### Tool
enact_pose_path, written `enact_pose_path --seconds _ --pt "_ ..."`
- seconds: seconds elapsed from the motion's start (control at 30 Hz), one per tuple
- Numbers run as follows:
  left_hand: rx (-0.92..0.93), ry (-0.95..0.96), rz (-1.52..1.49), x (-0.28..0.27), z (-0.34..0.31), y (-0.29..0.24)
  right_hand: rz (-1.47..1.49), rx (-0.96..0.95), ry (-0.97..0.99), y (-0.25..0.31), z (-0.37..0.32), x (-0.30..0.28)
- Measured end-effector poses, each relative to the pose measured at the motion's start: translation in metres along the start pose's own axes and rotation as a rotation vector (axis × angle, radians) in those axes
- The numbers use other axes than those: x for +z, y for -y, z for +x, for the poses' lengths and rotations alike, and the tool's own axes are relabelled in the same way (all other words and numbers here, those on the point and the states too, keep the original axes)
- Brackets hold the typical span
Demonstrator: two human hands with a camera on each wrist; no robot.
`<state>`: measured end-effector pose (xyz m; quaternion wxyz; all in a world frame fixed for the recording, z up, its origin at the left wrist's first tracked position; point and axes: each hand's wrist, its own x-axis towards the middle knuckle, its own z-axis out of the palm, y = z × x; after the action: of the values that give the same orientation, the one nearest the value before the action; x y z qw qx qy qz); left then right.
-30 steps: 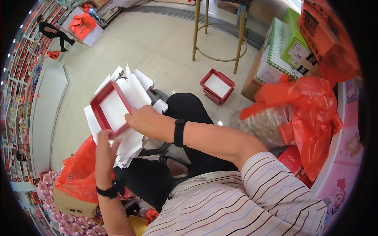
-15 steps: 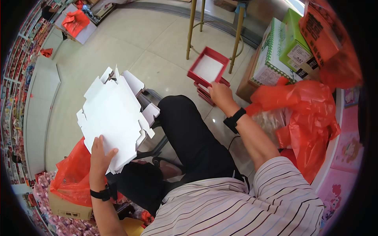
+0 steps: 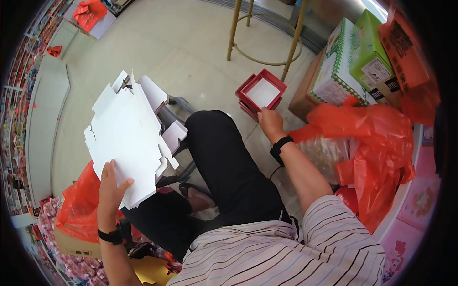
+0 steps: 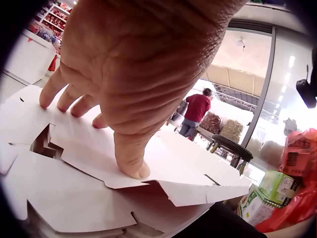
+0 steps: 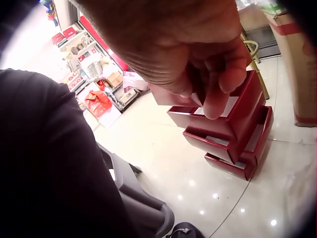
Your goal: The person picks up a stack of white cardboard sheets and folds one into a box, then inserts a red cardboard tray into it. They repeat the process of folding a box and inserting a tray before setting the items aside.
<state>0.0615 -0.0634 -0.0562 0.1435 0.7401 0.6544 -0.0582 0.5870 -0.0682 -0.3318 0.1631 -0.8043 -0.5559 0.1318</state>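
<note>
My left hand (image 3: 112, 186) rests with fingers spread on a pile of flat, white die-cut cardboard sheets (image 3: 126, 128). In the left wrist view its fingertips and thumb press on the top sheet (image 4: 89, 148). On the right, my right hand (image 3: 271, 125) pinches the near wall of a shallow red box (image 3: 263, 93) with a white inside. That box sits at the top of a stack of red boxes on the floor. The right wrist view shows the lower red boxes (image 5: 208, 144) stacked askew, with fingers over the wall of the uppermost one.
A grey plastic stool (image 5: 138, 198) stands by the knee under the sheets. Beyond the red boxes are a gold-legged stool (image 3: 232, 33) and green and white cartons (image 3: 331, 66). Red plastic bags (image 3: 367, 138) lie at the right, another red bag (image 3: 78, 205) at the left.
The red box, earlier held in both hands over the white sheets, has been carried right onto the floor stack by my right hand. My left hand has settled on the sheets.
</note>
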Motion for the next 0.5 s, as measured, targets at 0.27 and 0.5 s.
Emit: enact_pose_path --seconds 0.27,0.5 --pt "-0.001 0.017 0.025 -0.001 0.000 0.000 0.183 0.038 -0.047 0.011 -0.008 -0.031" --pt "0.026 0.006 0.064 -0.002 -0.004 0.000 1.077 0.789 0.007 -0.073 -0.022 0.029"
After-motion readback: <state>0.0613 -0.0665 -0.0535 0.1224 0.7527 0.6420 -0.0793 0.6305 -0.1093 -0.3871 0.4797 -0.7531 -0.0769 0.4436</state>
